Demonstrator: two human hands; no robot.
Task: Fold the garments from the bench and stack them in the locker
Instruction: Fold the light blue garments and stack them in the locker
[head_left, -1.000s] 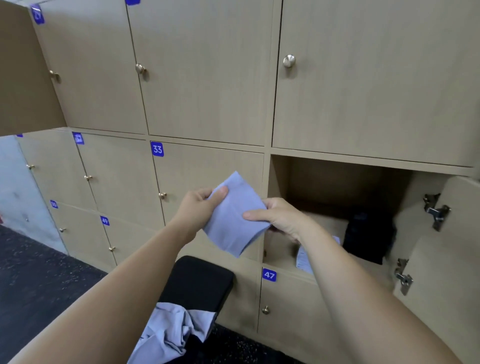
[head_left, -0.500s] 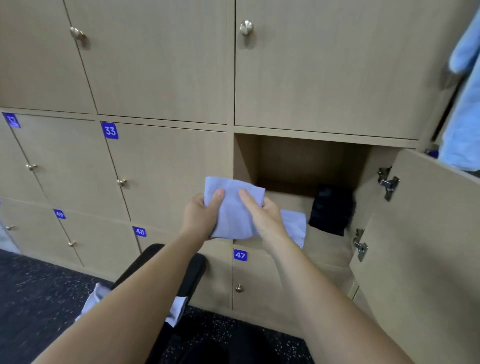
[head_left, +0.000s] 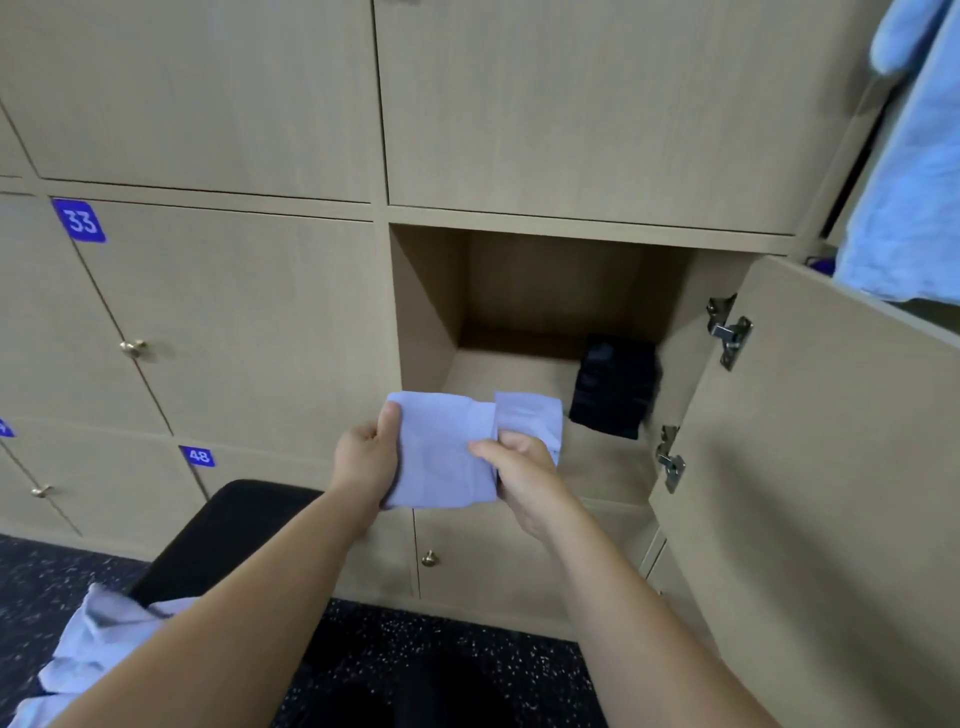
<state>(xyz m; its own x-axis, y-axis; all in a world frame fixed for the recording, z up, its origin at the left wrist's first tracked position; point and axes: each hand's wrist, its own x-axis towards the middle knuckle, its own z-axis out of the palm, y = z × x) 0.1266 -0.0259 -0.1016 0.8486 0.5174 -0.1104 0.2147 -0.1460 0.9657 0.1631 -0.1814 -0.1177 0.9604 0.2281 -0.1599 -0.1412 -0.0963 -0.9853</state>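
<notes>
I observe left hand and right hand, fingers grasping the folded lavender garment at frame centre, before the open locker.

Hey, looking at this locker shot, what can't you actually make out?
Head view only:
- Light garment in the locker: lower part hidden by right hand and held garment.
- Crumpled pile: cut off by bottom-left edge, covered by left arm.
- Blue cloth: cut off at right edge.
- Black garment: too dark to tell its type.

Pale wood cabinet doors, dark speckled floor
</notes>
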